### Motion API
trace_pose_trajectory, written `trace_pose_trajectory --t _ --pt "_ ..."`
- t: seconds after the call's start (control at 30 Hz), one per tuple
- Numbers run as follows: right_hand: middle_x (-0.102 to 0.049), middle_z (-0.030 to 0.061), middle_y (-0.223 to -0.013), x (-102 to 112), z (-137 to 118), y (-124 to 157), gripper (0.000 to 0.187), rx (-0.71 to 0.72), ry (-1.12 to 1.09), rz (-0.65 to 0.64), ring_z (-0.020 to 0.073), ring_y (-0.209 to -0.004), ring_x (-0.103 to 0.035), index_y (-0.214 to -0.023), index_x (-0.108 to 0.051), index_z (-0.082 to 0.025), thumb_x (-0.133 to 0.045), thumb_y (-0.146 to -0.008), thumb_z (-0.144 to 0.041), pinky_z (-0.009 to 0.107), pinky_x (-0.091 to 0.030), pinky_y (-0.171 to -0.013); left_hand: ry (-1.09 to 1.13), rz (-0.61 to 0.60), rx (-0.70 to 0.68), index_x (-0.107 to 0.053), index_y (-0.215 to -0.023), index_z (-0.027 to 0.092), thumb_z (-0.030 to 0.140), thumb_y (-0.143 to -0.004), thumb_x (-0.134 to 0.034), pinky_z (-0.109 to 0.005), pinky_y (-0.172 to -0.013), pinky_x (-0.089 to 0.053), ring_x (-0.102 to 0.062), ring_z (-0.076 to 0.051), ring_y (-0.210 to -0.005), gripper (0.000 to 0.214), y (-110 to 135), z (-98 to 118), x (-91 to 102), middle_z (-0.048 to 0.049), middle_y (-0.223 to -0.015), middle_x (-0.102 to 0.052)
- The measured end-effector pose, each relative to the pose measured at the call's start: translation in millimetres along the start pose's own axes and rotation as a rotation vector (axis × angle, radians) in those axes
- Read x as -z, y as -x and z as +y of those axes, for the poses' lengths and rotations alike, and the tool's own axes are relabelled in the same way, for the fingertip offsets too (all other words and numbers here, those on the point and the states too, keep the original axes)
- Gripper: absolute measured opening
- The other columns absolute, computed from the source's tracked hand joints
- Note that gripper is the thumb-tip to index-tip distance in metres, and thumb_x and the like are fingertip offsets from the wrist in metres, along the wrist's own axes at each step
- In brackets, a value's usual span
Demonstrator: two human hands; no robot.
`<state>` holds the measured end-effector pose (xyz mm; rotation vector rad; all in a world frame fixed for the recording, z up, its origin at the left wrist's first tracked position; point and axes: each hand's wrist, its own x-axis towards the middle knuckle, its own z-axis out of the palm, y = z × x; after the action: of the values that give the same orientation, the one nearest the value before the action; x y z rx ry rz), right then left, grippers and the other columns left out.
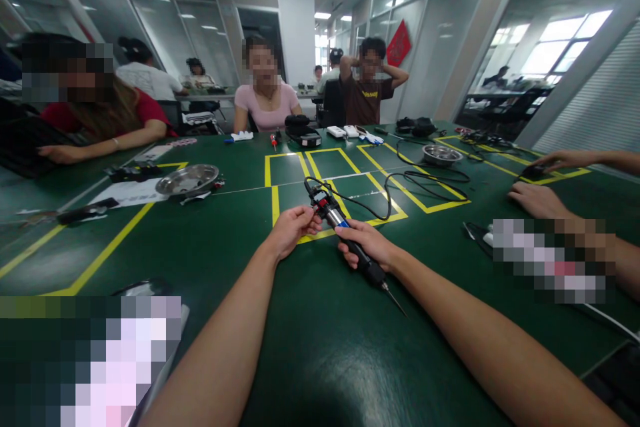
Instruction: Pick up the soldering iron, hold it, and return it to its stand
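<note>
A black corded electric screwdriver (337,219) with a silver and blue collar lies slantwise across my right hand (369,244), whose fingers wrap its dark body. Its thin metal bit (396,299) points down and right, towards me. At the far end, a small red part shows near where the black cable (387,197) leaves and loops over the table. My left hand (293,230) is closed in a pinch against that cable end. Whatever lies between its fingertips is too small to make out.
Yellow tape (275,203) marks the green table (310,340). Metal bowls stand left (187,180) and right (443,155). A co-worker's hands (543,200) rest at right, one on a dark mouse-like object. Other people sit around the table; pixelated patches cover both near sides.
</note>
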<state>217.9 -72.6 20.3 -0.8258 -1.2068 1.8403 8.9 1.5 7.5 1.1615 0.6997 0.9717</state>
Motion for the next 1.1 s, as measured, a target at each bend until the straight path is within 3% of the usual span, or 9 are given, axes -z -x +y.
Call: trace_pose_trajectory --t 0.9,1.1 --pt "-0.054 -0.0058 -0.064 -2.8 -2.5 2.6 0.042 -0.038 0.101 0.041 0.0072 -0.041 -0.047 -0.107 -0.044 -0.022 -0.069 -0.081 -0.043 0.020 -0.044 -0.039 -0.084 0.084 -0.051 -0.063 -0.084 0.010 0.039 -0.074 -0.077 -0.023 -0.060 -0.051 -0.065 -0.012 -0.062 0.034 -2.1 -6.4 1.2 -0.0082 -0.077 -0.069" --pt "-0.056 -0.0036 -0.065 10.1 -10.4 8.0 0.037 -0.086 0.267 0.129 0.0081 -0.043 -0.048 -0.101 -0.049 -0.020 -0.071 -0.080 -0.042 0.021 -0.045 -0.040 -0.299 0.154 0.001 -0.062 -0.100 0.008 0.038 -0.075 -0.077 -0.024 -0.055 -0.054 -0.068 -0.015 -0.061 0.042 -3.9 -9.7 -8.7 -0.0136 -0.088 -0.072"
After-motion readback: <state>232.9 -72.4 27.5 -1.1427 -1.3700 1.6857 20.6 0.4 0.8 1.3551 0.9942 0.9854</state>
